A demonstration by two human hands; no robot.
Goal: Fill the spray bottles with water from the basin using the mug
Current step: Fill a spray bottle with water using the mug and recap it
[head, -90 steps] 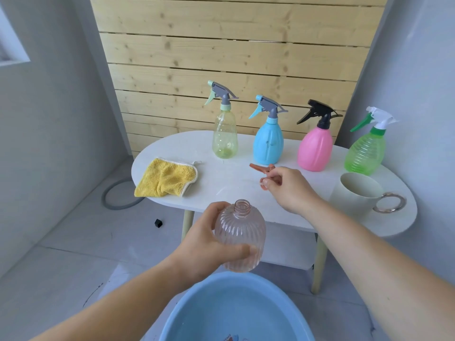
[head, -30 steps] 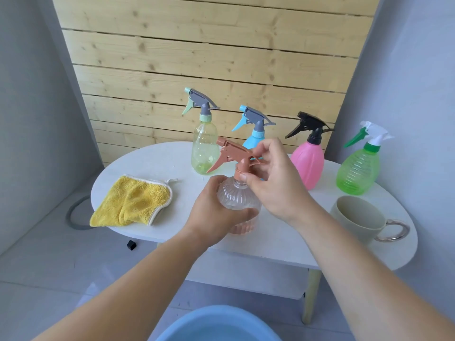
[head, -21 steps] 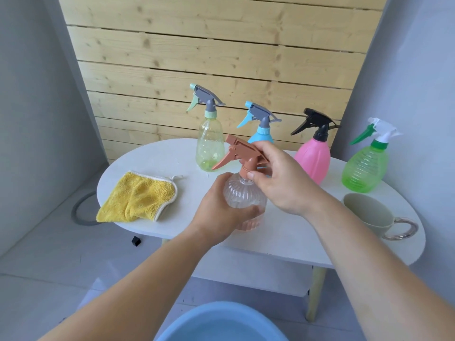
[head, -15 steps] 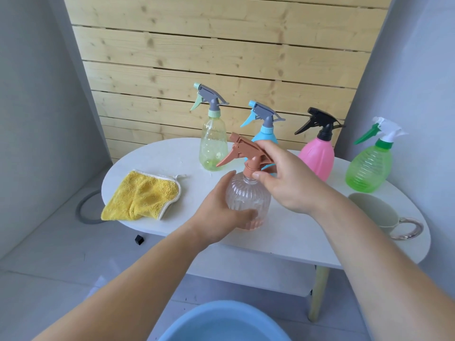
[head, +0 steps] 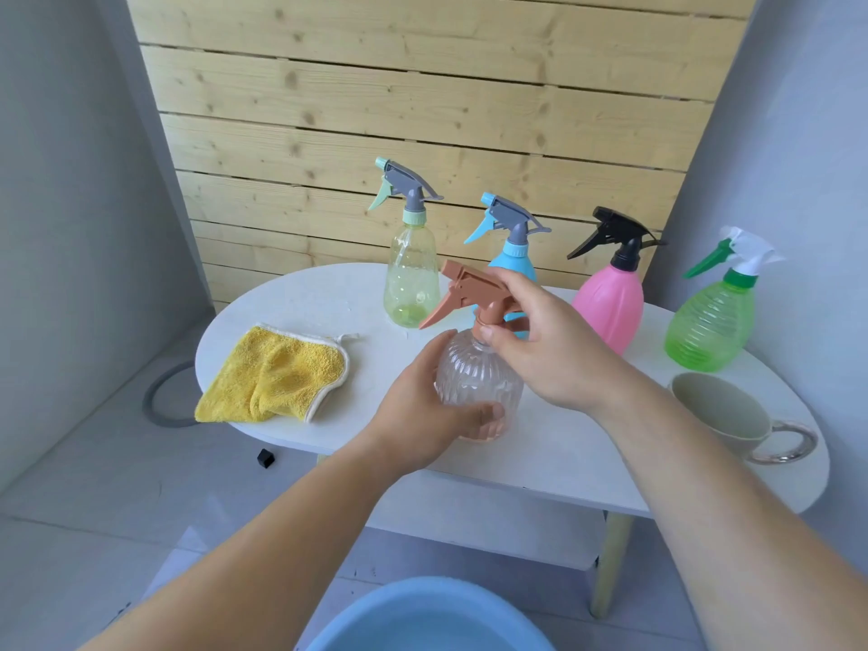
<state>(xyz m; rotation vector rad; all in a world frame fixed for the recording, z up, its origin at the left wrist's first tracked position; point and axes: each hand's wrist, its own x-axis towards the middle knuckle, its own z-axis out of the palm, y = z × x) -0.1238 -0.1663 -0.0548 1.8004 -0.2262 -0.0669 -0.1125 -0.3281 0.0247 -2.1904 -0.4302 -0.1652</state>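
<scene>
My left hand (head: 422, 415) gripped the ribbed bottle (head: 474, 378) while my right hand (head: 549, 350), pinching the brown spray head (head: 469, 286), had set it on the neck, capping nearly done.

Yellow cloth (head: 277, 378) crumpled on white oval table (head: 305, 293); grey hose loop (head: 149, 400), small black cube (head: 265, 458) on floor.

The white oval surface (head: 540, 458) carries it all. The clear ribbed bottle (head: 474, 382) stands on it inside my left fingers (head: 488, 411), with my right fingers (head: 491, 332) pinching its brown spray head (head: 469, 286). Left of my fingers lies a crumpled yellow cloth (head: 277, 378). Beyond them, in a row, stand a pale yellow bottle (head: 409, 279), a blue bottle (head: 509, 264), a pink bottle (head: 610, 307) and a green bottle (head: 709, 331). Right of my fingers, near the edge, sits the mug (head: 718, 411).
</scene>
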